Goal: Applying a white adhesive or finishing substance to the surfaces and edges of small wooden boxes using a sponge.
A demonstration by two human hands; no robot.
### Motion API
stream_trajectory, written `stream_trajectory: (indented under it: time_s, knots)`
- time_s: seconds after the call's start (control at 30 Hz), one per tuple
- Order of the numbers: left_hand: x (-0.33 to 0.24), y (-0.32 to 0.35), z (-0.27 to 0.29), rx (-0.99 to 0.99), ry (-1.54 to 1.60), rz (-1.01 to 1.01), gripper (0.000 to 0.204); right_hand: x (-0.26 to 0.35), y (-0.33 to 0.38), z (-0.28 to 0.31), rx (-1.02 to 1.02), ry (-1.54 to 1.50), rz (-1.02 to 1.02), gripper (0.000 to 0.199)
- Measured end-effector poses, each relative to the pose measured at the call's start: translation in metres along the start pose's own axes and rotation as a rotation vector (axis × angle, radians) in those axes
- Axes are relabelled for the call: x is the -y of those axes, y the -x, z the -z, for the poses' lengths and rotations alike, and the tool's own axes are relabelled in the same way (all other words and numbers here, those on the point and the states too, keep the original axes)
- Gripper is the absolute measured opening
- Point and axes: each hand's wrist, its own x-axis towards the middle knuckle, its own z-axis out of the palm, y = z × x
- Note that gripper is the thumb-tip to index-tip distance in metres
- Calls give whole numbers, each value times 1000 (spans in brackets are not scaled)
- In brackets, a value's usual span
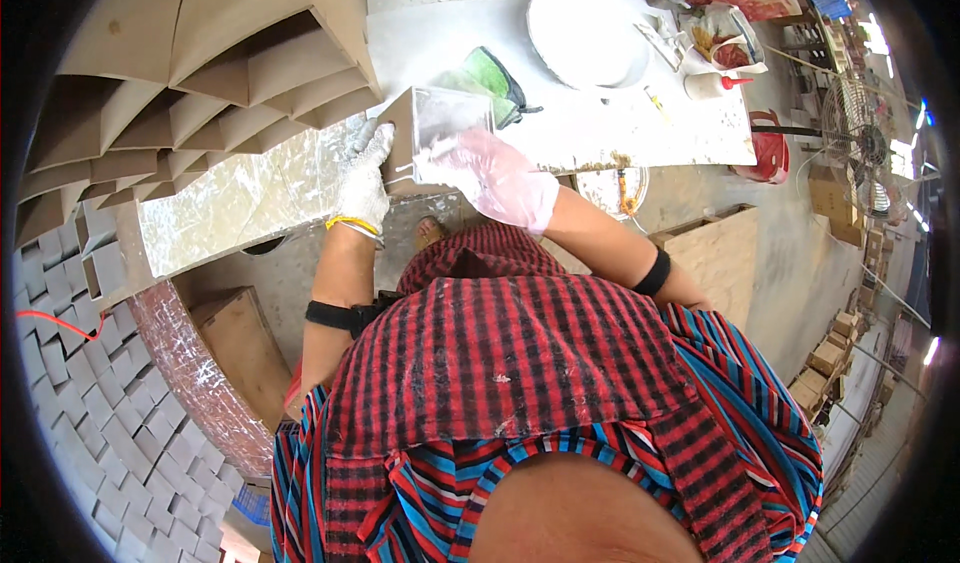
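A small open-looking brown box [402, 148] with a pale greyish top face stands near the front edge of the worktable. My left hand [362, 175], in a white knit glove with a yellow cuff, grips the box's left side. My right hand [497, 178], in a thin pinkish plastic glove, is at the box's near right part with its fingers drawn together. White paste-like smears show along the box's edge by those fingers. Whatever the right fingers hold is hidden. Just behind the box lies a green cloth item [492, 75] with dark trim.
Stacked brown boxes [250, 43] rise at the left. On the white tabletop [560, 133] are a round white lid-like disc [585, 33] and a red-tipped white bottle [708, 86]. A fan [858, 128] and red stool [765, 153] stand right; many grey boxes [120, 423] lie lower left.
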Motion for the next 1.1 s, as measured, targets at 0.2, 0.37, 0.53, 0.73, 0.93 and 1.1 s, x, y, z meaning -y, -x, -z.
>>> stream_trajectory:
  time_s: [0.2,0.37,0.53,0.73,0.93,1.1]
  knots:
    - [4,2,-1,-8,-39,-39,48,22,12,61,244,678,-128,26]
    - [6,3,2,-15,-47,-12,48,19,4,60,71,1062,-56,23]
    - [16,-1,2,-20,-32,-73,52,26,19,42,244,1095,-430,17]
    - [18,6,-3,-93,13,-54,53,29,35,37,277,1108,-137,15]
    - [19,7,1,-53,67,-53,51,34,30,36,146,362,-229,24]
    - [19,5,3,-42,33,-41,48,27,20,57,-51,209,-195,32]
